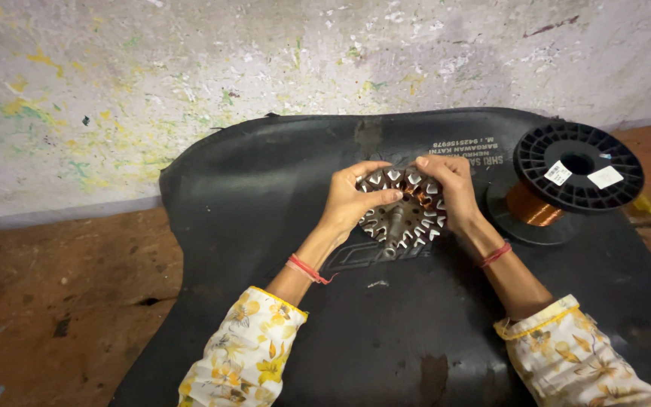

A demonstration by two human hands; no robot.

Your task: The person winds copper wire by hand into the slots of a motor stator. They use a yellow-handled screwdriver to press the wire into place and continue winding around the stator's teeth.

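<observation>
Hands grasp a round toothed motor stator (403,215): left hand (352,197) and right hand (450,188) at its sides; copper wire spool (563,181) stands just beside the right hand.

Head view, steeply downward, close

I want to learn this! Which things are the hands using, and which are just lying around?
In use:
- left hand and right hand, both gripping the round metal toothed core
- copper wire wound into its slots
- black spool of copper wire, beside the right hand

Just lying there:
- black rubber mat
- paint-spattered wall
- brown floor
</observation>
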